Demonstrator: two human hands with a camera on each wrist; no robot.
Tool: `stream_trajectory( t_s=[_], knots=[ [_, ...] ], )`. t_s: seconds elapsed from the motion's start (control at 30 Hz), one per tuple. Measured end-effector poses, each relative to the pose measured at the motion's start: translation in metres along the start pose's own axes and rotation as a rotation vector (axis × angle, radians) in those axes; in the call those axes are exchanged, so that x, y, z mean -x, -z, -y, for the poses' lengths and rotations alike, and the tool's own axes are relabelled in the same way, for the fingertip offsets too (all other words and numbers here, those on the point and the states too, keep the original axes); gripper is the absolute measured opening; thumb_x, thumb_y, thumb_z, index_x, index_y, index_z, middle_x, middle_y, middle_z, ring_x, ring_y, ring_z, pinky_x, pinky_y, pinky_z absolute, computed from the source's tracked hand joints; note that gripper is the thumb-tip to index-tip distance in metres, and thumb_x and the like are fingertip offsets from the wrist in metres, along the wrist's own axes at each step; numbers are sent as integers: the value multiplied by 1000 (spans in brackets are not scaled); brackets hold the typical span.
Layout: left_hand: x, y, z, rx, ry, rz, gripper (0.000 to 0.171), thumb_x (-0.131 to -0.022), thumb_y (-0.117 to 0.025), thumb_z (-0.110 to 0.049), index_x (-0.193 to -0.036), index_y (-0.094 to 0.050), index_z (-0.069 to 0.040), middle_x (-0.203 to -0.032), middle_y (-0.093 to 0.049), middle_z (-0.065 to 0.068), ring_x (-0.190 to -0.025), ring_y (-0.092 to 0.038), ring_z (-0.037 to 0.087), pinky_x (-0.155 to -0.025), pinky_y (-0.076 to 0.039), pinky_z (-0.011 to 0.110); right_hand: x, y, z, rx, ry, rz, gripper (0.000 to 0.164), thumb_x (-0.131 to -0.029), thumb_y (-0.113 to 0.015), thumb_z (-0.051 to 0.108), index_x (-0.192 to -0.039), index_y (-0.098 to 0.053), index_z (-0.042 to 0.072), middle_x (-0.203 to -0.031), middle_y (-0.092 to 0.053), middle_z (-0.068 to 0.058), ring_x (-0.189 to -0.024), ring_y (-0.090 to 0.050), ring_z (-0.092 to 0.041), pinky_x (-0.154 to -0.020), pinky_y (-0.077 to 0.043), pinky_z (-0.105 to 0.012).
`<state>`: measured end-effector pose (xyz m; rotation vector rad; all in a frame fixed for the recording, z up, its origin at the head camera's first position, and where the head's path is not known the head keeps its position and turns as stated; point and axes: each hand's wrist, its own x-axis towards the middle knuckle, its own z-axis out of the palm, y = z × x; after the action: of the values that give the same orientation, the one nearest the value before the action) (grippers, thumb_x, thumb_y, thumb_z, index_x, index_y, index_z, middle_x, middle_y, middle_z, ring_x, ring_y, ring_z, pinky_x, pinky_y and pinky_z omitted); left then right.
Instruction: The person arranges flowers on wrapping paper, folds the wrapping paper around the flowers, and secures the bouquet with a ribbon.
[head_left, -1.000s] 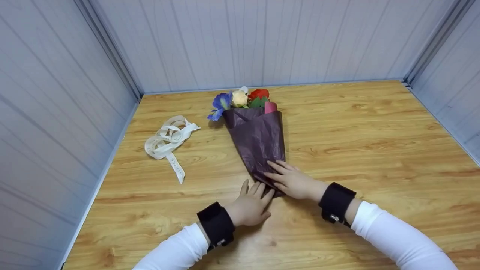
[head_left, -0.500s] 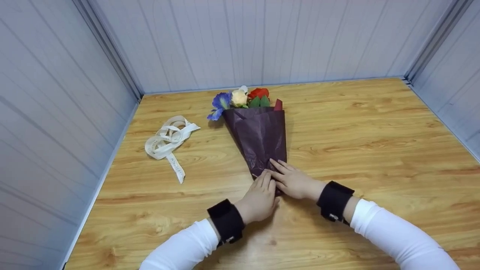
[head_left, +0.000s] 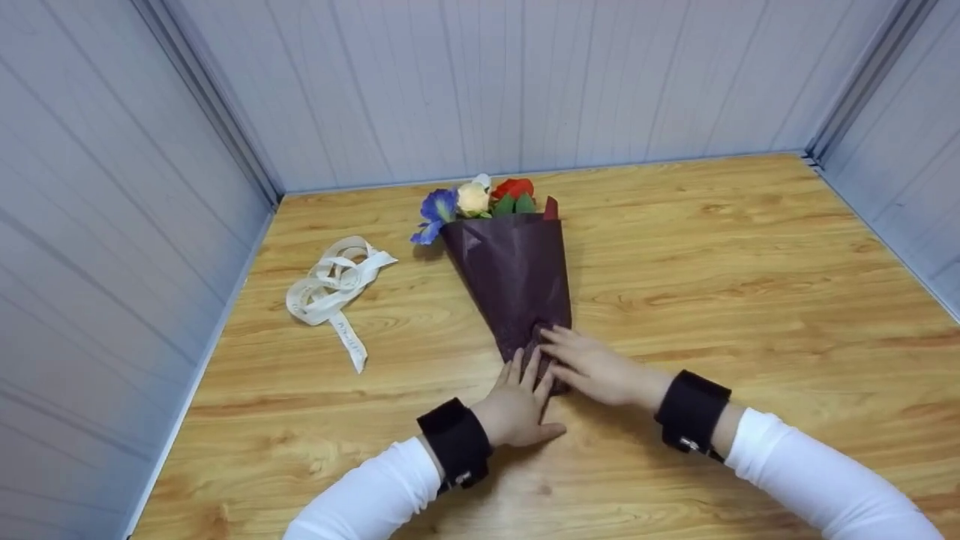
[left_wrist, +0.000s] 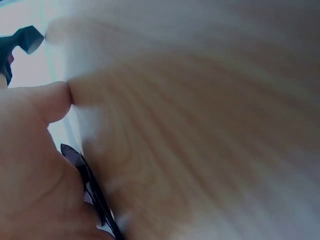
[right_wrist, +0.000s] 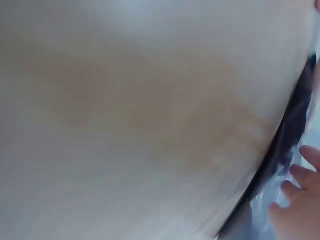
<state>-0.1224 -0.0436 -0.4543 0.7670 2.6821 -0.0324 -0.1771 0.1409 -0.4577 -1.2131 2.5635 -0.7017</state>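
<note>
Resting on the narrow near end of a dark purple wrapper [head_left: 510, 270], the left hand [head_left: 515, 409] and the right hand [head_left: 600, 373] meet around the middle of the worktop [head_left: 750, 300]. The left hand's fingers are straight and spread over the wrapper's lower left margin, with the thumb held out sideways, clear of the wrapper. The right hand reaches in from the other side, fingers extended and slightly apart on the lower right part, beside some creases; no pinch shows in either hand. The wrapper lies flat, its wide mouth towards the worktop's far edge, with a blue flower [head_left: 437, 208], a cream flower [head_left: 473, 199] and a red flower [head_left: 513, 188] poking out and a dark red strip [head_left: 551, 208] at the mouth's right corner. A loosely looped white ribbon [head_left: 326, 307] lies well apart from the wrapper, towards the worktop's left edge. Judging by this, the step in hand is pressing down and gathering the wrapper at its narrow end, the ribbon untouched. The next move seems to call for one hand to pin that end while the other draws it in snugly, gently enough not to tear such thin-looking material.
</note>
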Motion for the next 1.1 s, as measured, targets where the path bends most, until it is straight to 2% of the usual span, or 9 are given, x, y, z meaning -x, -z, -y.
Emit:
stream_trajectory(
  t_s=[0.13, 0.3, 0.5, 0.67, 0.83, 0.97, 1.1],
  knots=[
    [3, 3, 3, 21, -11, -5, 77, -97, -46, -63, -158, -26, -22, -160, -3, 30, -147, -7, 45, -118, -12, 48, 8, -7, 7, 55, 55, 123, 62, -106, -42, 30, -150, -28, -11, -159, -16, -27, -145, -13, -46, -115, -12, -58],
    [4, 5, 4, 49, -31, -15, 72, -97, -49, -60, -156, -31, -25, -160, -3, 31, -147, -7, 45, -118, -11, 47, 7, -8, 6, 62, 59, 123, 65, -107, -40, 31, -151, -21, -13, -158, -12, -31, -145, -11, -48, -114, -12, -59],
    [3, 3, 4, 19, -37, -13, 70, -96, -50, -60, -156, -34, -25, -160, -6, 30, -146, -9, 46, -118, -12, 48, -5, -5, 0, 58, -11, 123, 62, -108, -37, 29, -151, -21, -12, -158, -9, -32, -145, -8, -49, -114, -11, -61],
    [2, 2, 5, 22, -53, -29, 70, -96, -51, -59, -155, -35, -25, -159, -6, 31, -146, -10, 47, -118, -14, 49, -16, -2, -6, 60, -73, 131, 64, -108, -35, 34, -154, -18, -8, -159, -7, -31, -146, -6, -47, -115, -9, -61],
    [3, 3, 6, 29, -59, -29, 71, -96, -51, -59, -157, -30, -28, -159, -7, 32, -146, -9, 47, -118, -13, 49, -29, -3, -16, 78, -129, 130, 67, -107, -36, 36, -155, -14, -6, -160, -5, -31, -147, -5, -46, -115, -7, -61],
    [3, 3, 4, 30, -54, -10, 73, -96, -50, -60, -158, -24, -31, -159, -7, 31, -146, -8, 46, -118, -11, 48, -37, -4, -23, 128, -182, 110, 69, -107, -37, 36, -154, -11, -8, -160, -6, -30, -147, -5, -44, -115, -7, -60],
    [2, 3, 2, 33, -49, 5, 74, -96, -50, -60, -159, -21, -34, -160, -6, 29, -146, -7, 46, -119, -11, 47, -43, 0, -24, 97, -238, 90, 72, -107, -38, 36, -152, -13, -13, -159, -8, -31, -147, -5, -45, -115, -5, -60]
  ],
)
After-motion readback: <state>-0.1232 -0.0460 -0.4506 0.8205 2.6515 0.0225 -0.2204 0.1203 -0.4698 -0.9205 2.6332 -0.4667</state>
